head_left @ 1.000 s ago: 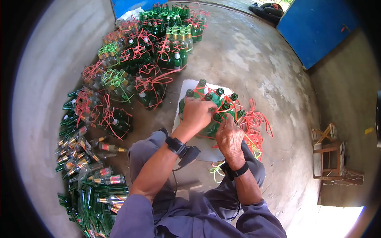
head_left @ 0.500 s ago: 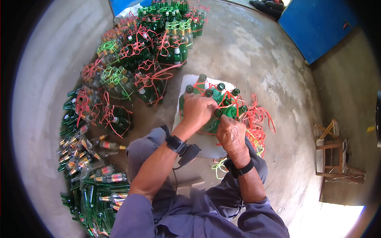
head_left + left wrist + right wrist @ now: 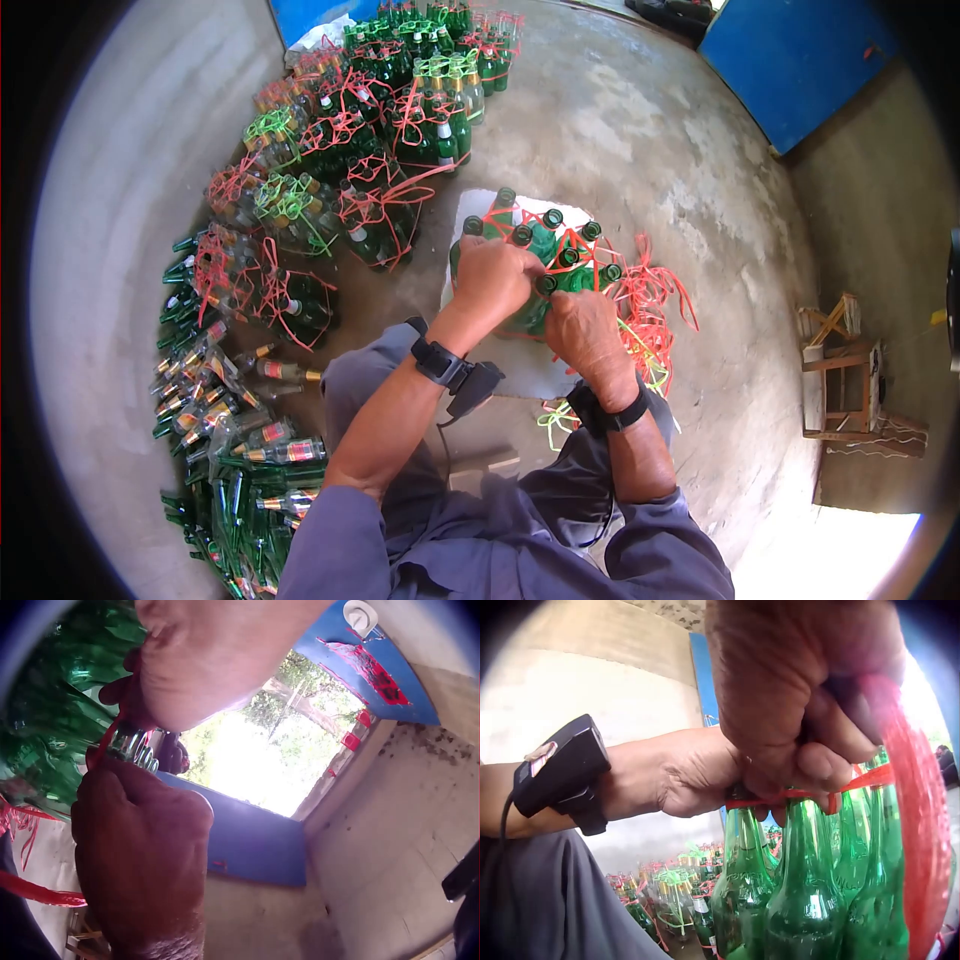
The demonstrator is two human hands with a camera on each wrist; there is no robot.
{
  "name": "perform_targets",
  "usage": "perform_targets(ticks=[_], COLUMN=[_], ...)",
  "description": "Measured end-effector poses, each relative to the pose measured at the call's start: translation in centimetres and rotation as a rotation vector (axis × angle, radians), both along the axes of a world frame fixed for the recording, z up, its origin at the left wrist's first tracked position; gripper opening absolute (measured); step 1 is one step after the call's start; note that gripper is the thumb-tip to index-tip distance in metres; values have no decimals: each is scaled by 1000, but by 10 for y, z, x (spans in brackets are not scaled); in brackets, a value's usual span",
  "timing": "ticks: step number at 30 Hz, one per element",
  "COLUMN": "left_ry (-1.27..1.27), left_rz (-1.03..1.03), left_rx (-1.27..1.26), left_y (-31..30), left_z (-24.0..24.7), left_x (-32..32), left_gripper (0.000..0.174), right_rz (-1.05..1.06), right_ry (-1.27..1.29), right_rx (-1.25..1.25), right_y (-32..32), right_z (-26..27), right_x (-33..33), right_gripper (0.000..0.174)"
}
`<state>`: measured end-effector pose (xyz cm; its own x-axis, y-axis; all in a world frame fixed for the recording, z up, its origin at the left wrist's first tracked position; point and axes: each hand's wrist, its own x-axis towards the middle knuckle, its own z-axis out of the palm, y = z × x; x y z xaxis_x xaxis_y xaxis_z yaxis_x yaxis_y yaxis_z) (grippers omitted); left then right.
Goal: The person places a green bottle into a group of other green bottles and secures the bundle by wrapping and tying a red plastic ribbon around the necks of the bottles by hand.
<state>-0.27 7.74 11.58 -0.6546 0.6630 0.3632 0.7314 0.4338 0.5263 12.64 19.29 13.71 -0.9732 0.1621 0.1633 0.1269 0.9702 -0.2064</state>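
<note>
A cluster of green glass bottles [image 3: 543, 242] stands upright on a white board [image 3: 468, 204], with red plastic strap looped around the necks. My left hand [image 3: 492, 280] lies over the near left bottles, its curled fingers pinching the strap beside a neck. To its right, my right hand [image 3: 583, 328] is curled at the near bottle necks and grips the red strap [image 3: 926, 840], a length of which hangs down in the right wrist view. Strap also runs between both hands in the left wrist view. The palms hide parts of the near bottles.
Loose red strap [image 3: 645, 310] lies heaped to the right of the board, with some green strap [image 3: 556, 420] nearer me. Tied bottle bundles [image 3: 370, 215] stand at the left and back; loose bottles [image 3: 235, 480] lie piled front left. A small wooden stool [image 3: 845, 385] is far right.
My right hand has drawn back slightly toward me from the bottle tops, its raised fingers now curled in. My left hand stays at nearly the same spot on the bottles.
</note>
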Motion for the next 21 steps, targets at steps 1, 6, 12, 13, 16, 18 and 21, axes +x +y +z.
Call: perform_targets(ticks=[1,6,12,13,16,18,21], left_ry=[-1,45,68,75,66,66,65], left_rz=[-14,4,4,9,6,2,-14], left_rx=[16,48,59,61,64,59,71], left_y=[1,1,2,2,2,2,2], left_z=[-3,-8,-10,-10,-8,-7,-8], left_x=[-1,0,-1,-1,0,0,-1], left_gripper=[16,16,17,16,16,15,15], right_rz=[10,-5,-84,-86,-224,-347,-418], right_ry=[26,279,407,408,384,351,338], right_rx=[2,-18,-147,-146,-249,-468,-463], right_y=[0,-20,-26,-29,-33,-33,-29], right_z=[-7,-25,-35,-35,-37,-41,-57], right_x=[3,27,41,41,40,38,32], right_gripper=[5,17,10,10,6,6,13])
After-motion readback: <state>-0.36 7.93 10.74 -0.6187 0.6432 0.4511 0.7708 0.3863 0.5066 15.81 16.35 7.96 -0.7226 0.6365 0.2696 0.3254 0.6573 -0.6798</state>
